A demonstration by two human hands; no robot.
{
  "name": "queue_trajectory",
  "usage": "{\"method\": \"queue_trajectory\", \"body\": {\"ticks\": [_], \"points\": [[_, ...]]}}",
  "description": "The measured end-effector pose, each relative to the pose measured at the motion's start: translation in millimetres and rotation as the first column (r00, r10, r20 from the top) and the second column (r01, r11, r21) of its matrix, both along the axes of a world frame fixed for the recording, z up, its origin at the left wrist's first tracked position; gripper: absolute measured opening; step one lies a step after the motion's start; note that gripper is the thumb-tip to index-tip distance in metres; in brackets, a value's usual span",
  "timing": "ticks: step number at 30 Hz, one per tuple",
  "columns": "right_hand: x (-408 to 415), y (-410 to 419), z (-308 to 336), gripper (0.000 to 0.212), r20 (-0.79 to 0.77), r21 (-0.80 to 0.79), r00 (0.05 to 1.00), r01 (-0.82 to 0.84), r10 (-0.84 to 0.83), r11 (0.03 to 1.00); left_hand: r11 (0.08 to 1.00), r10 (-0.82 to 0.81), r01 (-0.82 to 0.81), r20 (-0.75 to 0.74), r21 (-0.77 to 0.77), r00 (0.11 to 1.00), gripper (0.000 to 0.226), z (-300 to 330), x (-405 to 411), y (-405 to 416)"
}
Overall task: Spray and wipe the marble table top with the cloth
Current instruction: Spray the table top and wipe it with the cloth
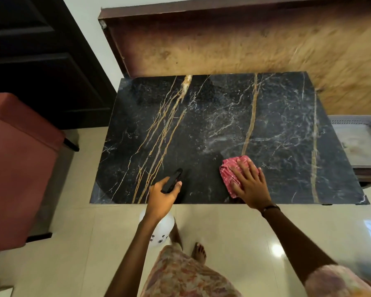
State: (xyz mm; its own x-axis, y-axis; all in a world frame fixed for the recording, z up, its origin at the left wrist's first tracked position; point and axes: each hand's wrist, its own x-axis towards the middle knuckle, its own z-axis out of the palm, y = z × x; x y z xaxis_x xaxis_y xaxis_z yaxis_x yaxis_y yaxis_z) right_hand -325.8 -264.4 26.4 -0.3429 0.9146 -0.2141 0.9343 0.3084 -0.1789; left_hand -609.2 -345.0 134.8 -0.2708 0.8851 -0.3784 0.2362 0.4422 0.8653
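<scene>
A black marble table top (212, 116) with gold and white veins fills the middle of the view. A wet, smeared patch lies near its centre. My right hand (250, 185) presses flat on a crumpled pink cloth (229, 168) near the table's front edge. My left hand (162, 196) grips a spray bottle by its black trigger head (172, 181), which points over the front edge. The bottle's white body (159, 229) hangs below my wrist, over the floor.
A brown wooden panel (244, 43) rises behind the table. A red chair (17, 168) stands to the left, and a grey tray-like unit (360, 140) to the right. Pale glossy floor tiles (77, 243) lie in front, with my foot (199, 252) on them.
</scene>
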Motion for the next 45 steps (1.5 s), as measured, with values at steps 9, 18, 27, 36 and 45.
{"method": "queue_trajectory", "body": {"ticks": [9, 18, 27, 36, 45], "points": [[-31, -32, -14, 0.057, 0.003, 0.09, 0.946, -0.323, 0.324, 0.942, 0.998, -0.054, 0.054, 0.004, -0.017, 0.999, 0.013, -8, 19, 30], [46, 34, 0, 0.061, 0.074, -0.013, 0.987, -0.139, 0.14, 0.99, 0.997, -0.076, 0.076, -0.001, -0.026, 0.997, 0.01, -12, 29, 79], [-76, 66, -2, 0.052, -0.038, 0.02, 0.964, -0.262, 0.262, 0.965, 0.99, -0.136, 0.136, -0.013, -0.023, 0.991, 0.011, -17, 31, 125], [30, 110, -2, 0.061, 0.071, 0.037, 0.951, -0.304, 0.301, 0.952, 0.992, -0.112, 0.111, -0.023, -0.063, 0.993, 0.013, -11, 24, 155], [-97, 166, 0, 0.06, -0.021, -0.012, 0.987, -0.159, 0.158, 0.987, 0.993, -0.089, 0.087, -0.017, -0.075, 0.996, 0.015, -22, 17, 179]]}}
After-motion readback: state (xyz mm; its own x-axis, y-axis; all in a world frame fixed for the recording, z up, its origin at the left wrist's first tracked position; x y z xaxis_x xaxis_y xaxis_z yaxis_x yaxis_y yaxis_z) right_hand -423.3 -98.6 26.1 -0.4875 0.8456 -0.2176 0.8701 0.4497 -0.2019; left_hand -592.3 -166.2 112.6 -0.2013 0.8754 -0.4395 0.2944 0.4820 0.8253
